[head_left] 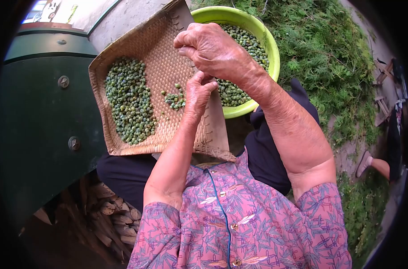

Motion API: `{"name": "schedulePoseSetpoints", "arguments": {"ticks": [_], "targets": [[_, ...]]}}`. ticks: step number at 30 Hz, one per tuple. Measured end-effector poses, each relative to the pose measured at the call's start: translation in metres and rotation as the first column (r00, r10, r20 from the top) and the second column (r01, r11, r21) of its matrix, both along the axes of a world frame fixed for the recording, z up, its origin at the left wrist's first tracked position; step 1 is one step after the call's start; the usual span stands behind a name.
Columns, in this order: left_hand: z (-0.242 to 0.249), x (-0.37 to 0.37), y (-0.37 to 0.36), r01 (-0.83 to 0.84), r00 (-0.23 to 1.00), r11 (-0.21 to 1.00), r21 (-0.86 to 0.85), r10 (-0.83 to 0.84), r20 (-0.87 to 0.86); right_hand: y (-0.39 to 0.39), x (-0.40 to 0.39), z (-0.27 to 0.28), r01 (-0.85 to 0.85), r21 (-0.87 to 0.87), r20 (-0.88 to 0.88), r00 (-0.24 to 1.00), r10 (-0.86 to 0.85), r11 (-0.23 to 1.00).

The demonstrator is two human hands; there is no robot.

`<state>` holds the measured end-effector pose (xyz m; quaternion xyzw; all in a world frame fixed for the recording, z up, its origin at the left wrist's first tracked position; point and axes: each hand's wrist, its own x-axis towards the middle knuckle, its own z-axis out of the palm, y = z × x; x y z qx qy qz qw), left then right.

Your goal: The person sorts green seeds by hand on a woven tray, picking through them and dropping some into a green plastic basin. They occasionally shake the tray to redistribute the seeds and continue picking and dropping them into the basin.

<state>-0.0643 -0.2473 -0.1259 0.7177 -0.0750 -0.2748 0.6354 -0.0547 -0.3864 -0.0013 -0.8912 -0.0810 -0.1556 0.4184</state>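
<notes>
A shallow woven tray (161, 51) lies tilted across my lap. A large heap of small round green seed cones (130, 101) fills its left side, and a little cluster of cones (175, 100) sits nearer the middle. My left hand (198, 93) is over the tray's right part beside that cluster, thumb and fingers drawn together. Just above it, my right hand (219, 51) is closed with its fingers curled in, between the tray and a lime-green basin (274, 56). More green cones (246, 42) lie in the basin. Whatever either hand pinches is hidden or too small to make out.
Cut green conifer branches (320, 49) cover the ground on the right. A dark green metal-studded panel (38, 112) stands on the left, with split firewood (112, 210) below it. Another person's foot (364, 163) shows at the far right.
</notes>
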Motion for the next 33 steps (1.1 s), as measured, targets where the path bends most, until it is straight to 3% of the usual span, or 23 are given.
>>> {"name": "schedulePoseSetpoints", "arguments": {"ticks": [1, 3, 4, 5, 7, 11, 13, 15, 17, 18, 19, 21, 25, 27, 29, 30, 33], "targets": [[-0.005, 0.009, -0.001, 0.000, 1.000, 1.000, -0.001, 0.000, -0.001, 0.000, 0.000, 0.000, 0.000, -0.001, -0.001, 1.000, 0.000, 1.000], [-0.007, 0.023, -0.005, -0.152, 0.869, 0.956, 0.249, 0.009, 0.494, 0.000, 0.000, -0.001, 0.003, -0.011, 0.033, 0.999, -0.002, 1.000], [-0.007, 0.029, -0.003, -0.099, 0.785, 0.932, 0.348, -0.142, 0.603, 0.000, 0.000, -0.001, 0.002, -0.012, 0.033, 0.999, -0.002, 1.000], [-0.003, 0.031, -0.004, -0.100, 0.785, 0.932, 0.347, -0.141, 0.604, 0.000, 0.000, -0.001, 0.002, -0.023, 0.035, 0.999, -0.001, 1.000], [0.000, 0.034, -0.006, -0.002, 0.713, 0.684, 0.730, -0.511, 0.480, 0.000, 0.001, 0.000, 0.002, -0.035, 0.037, 0.999, 0.000, 0.999], [-0.028, 0.028, -0.007, -0.023, 0.693, 0.716, 0.698, -0.491, 0.527, 0.000, 0.002, -0.002, 0.007, -0.036, 0.046, 0.999, -0.006, 0.999], [-0.019, 0.016, -0.018, 0.008, 0.836, 0.962, 0.274, -0.156, 0.525, 0.000, 0.003, -0.002, -0.003, -0.010, 0.055, 0.998, 0.004, 1.000], [-0.007, 0.008, -0.019, 0.074, 0.856, 0.943, 0.324, -0.227, 0.465, 0.000, 0.003, -0.002, -0.008, -0.017, 0.019, 1.000, 0.008, 1.000], [-0.003, 0.002, -0.015, 0.179, 0.878, 0.973, 0.148, -0.225, 0.422, 0.000, 0.002, -0.001, -0.027, -0.010, 0.029, 0.999, 0.027, 1.000], [0.010, 0.001, -0.007, 0.122, 0.731, 0.941, 0.317, -0.301, 0.612, 0.000, 0.000, 0.000, -0.017, 0.015, 0.015, 1.000, 0.017, 1.000], [0.012, 0.002, 0.006, 0.118, 0.731, 0.940, 0.320, -0.300, 0.613, 0.000, -0.002, 0.001, -0.005, 0.038, -0.001, 1.000, 0.005, 0.999], [0.009, 0.008, 0.037, -0.186, 0.770, 0.890, 0.416, -0.131, 0.625, 0.000, -0.002, 0.000, -0.003, 0.041, 0.010, 1.000, 0.003, 0.999], [-0.009, 0.033, 0.117, -0.387, 0.670, 0.692, 0.609, -0.243, 0.702, 0.000, -0.003, 0.004, -0.019, -0.006, 0.001, 1.000, 0.019, 1.000], [-0.014, 0.042, 0.134, -0.310, 0.739, 0.669, 0.676, -0.278, 0.614, 0.002, -0.002, 0.004, -0.024, -0.003, -0.005, 1.000, 0.024, 1.000], [-0.015, 0.044, 0.137, -0.159, 0.709, 0.578, 0.801, -0.497, 0.500, 0.002, 0.000, 0.001, -0.038, -0.057, 0.036, 0.999, 0.040, 0.998], [-0.012, 0.043, 0.135, -0.120, 0.740, 0.522, 0.844, -0.520, 0.427, 0.002, 0.000, -0.001, -0.037, -0.058, 0.035, 0.999, 0.039, 0.998], [-0.007, 0.037, 0.133, -0.080, 0.780, 0.579, 0.811, -0.471, 0.413, 0.002, -0.001, -0.003, -0.031, -0.039, 0.079, 0.996, 0.034, 0.999]]}}
